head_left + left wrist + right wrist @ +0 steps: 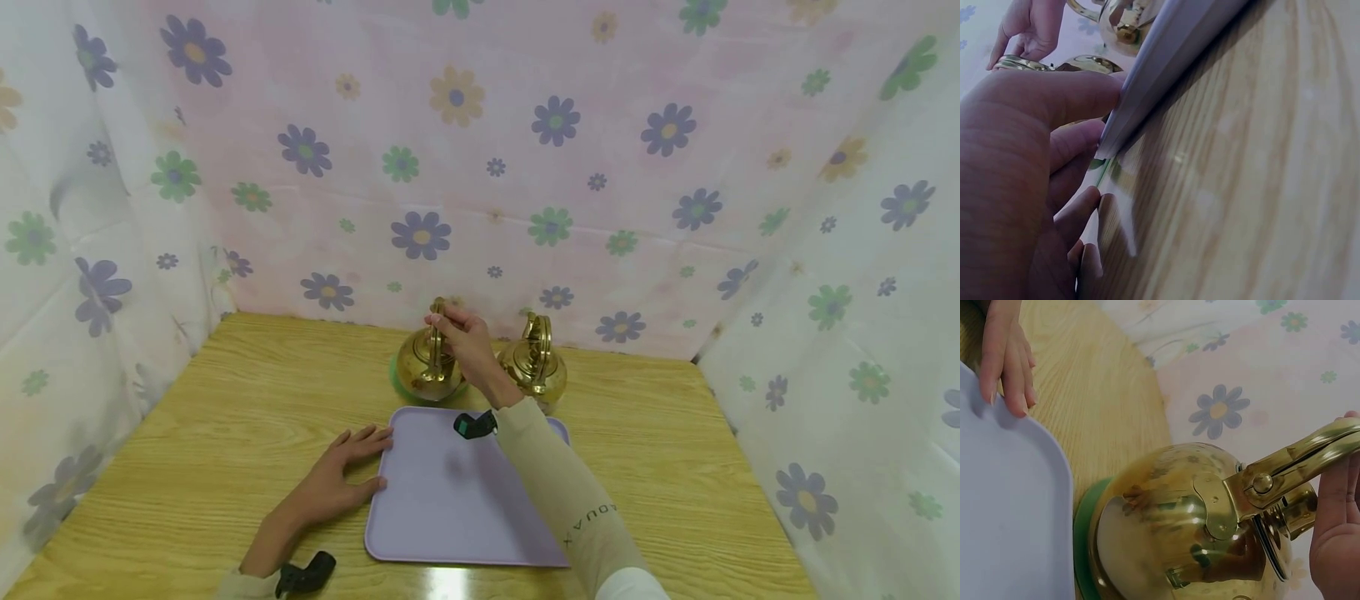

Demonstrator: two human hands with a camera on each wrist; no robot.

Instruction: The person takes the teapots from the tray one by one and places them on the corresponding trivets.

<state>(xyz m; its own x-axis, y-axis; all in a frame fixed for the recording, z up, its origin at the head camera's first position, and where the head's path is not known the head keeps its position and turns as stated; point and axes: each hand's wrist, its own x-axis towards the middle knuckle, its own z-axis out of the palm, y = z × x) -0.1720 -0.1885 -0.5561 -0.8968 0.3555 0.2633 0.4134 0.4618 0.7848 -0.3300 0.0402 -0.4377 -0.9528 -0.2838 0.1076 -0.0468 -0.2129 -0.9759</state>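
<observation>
A shiny gold kettle [427,367] sits over a green round base [1088,519] at the back of the table. My right hand [467,342] grips its raised handle [1310,459] near the top. A second gold kettle [534,371] stands just to the right, partly behind my right forearm. In front of both lies a lilac tray [435,492] with rounded corners. Spread and nearly straight, the fingers of my left hand [337,475] touch the tray's left rim. From the left wrist view, the tray's edge [1141,81] meets that hand's thumb and finger.
The wood-grain table [247,400] reaches back to a flower-print cloth [487,167], which also hangs along both sides. My right sleeve [570,492] crosses over the tray's right part. A black wrist camera [474,425] shows above the tray.
</observation>
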